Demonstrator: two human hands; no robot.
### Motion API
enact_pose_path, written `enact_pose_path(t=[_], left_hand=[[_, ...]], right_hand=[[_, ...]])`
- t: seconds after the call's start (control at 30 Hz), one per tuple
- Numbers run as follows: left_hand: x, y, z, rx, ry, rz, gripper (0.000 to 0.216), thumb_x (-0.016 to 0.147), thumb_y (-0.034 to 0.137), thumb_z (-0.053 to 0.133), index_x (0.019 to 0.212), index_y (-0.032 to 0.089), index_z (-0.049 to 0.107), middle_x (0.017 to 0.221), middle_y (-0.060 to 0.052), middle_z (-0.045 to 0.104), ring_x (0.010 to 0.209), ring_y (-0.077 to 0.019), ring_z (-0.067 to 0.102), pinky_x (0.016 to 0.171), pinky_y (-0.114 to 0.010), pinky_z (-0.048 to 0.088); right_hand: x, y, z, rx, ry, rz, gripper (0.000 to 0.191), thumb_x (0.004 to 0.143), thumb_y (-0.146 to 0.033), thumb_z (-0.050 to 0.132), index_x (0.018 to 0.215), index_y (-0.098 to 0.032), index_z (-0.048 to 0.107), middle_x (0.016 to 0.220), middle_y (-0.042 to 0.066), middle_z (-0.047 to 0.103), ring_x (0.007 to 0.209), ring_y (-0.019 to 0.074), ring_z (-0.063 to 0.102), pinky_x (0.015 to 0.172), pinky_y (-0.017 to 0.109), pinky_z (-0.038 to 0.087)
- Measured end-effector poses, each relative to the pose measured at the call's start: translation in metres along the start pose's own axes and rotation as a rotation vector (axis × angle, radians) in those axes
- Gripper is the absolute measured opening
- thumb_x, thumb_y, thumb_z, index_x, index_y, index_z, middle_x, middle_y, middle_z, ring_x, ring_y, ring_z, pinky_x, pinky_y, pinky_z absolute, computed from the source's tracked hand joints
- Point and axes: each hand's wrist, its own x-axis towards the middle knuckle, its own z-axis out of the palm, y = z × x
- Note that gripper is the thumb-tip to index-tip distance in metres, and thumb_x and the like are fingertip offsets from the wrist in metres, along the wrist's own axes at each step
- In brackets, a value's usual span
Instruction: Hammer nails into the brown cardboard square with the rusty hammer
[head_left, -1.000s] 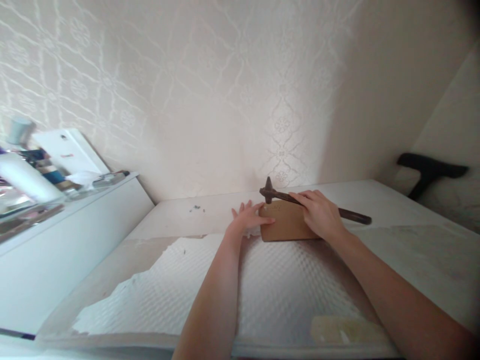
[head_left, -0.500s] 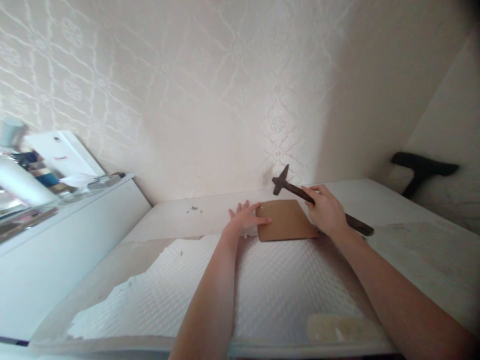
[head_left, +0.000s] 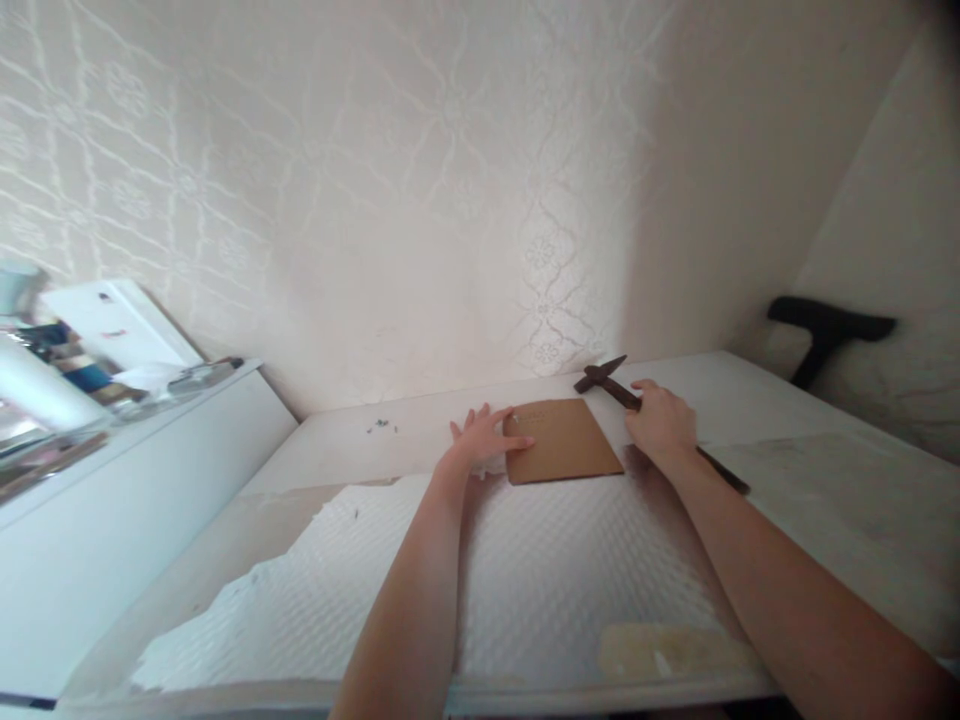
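Note:
A small brown board [head_left: 564, 453] lies flat on the white table [head_left: 787, 420], at the far edge of a white quilted sheet [head_left: 525, 580]. My left hand [head_left: 484, 437] rests open on the board's left edge, fingers spread flat. My right hand [head_left: 664, 425] is closed around the handle of a dark hammer [head_left: 609, 382], to the right of the board. The hammer head sits low, near the table behind the board's far right corner. The handle's end sticks out behind my wrist.
Some tiny dark bits [head_left: 379, 426] lie on the table near the patterned wall. A white cabinet [head_left: 135, 440] at the left carries bottles and clutter [head_left: 52, 360]. A black object [head_left: 821, 330] leans at the far right.
My right hand has swung the hammer off the board, up and then down to the right, where its head now sits near the table. My left hand stayed on the board's edge.

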Motion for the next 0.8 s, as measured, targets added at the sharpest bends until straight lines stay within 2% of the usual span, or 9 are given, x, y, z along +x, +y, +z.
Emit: enact_pose_path(t=[0.13, 0.23, 0.47, 0.6, 0.8], left_hand=[[-0.0023, 0.0013, -0.0009, -0.003, 0.05, -0.003, 0.079, 0.07, 0.075, 0.052, 0.139, 0.036, 0.041, 0.156, -0.009, 0.019, 0.144, -0.0354, 0.009, 0.109, -0.066, 0.004], [-0.0035, 0.0026, -0.0017, -0.033, 0.114, -0.005, 0.067, 0.075, 0.068, 0.054, 0.133, 0.036, 0.049, 0.153, -0.008, 0.03, 0.142, -0.0357, 0.019, 0.109, -0.066, 0.01], [0.0019, 0.0036, 0.0007, -0.109, 0.344, 0.027, 0.027, 0.083, 0.037, 0.058, 0.108, 0.032, 0.068, 0.123, 0.0, 0.065, 0.125, -0.0263, 0.048, 0.113, -0.057, 0.014], [0.0032, 0.0066, 0.0026, -0.093, 0.355, 0.043, 0.021, 0.085, 0.03, 0.056, 0.1, 0.03, 0.072, 0.114, 0.001, 0.069, 0.119, -0.0219, 0.054, 0.114, -0.048, 0.02], [0.0038, 0.008, 0.0041, -0.059, 0.353, 0.047, 0.023, 0.087, 0.033, 0.053, 0.101, 0.032, 0.071, 0.111, 0.003, 0.07, 0.115, -0.0206, 0.057, 0.114, -0.043, 0.022]], right_hand=[[0.0008, 0.0023, 0.0031, -0.007, -0.007, -0.016, 0.041, 0.08, -0.01, 0.047, 0.119, -0.011, 0.058, 0.09, 0.016, 0.069, 0.092, 0.0293, 0.062, 0.075, 0.035, 0.044], [0.0005, 0.0032, 0.0051, 0.003, -0.03, -0.024, 0.038, 0.082, -0.013, 0.048, 0.117, -0.012, 0.06, 0.09, 0.017, 0.069, 0.091, 0.0298, 0.061, 0.074, 0.036, 0.045], [-0.0017, 0.0016, 0.0069, -0.039, -0.007, -0.048, 0.036, 0.083, -0.012, 0.042, 0.111, -0.015, 0.066, 0.094, 0.017, 0.069, 0.09, 0.0291, 0.061, 0.07, 0.037, 0.045], [-0.0017, 0.0014, 0.0062, -0.045, -0.024, -0.055, 0.038, 0.084, -0.012, 0.04, 0.112, -0.015, 0.065, 0.096, 0.017, 0.069, 0.09, 0.0298, 0.061, 0.069, 0.037, 0.046], [-0.0013, 0.0024, 0.0074, -0.048, -0.013, -0.072, 0.039, 0.083, -0.012, 0.041, 0.112, -0.016, 0.066, 0.092, 0.017, 0.068, 0.087, 0.028, 0.061, 0.068, 0.036, 0.046]])
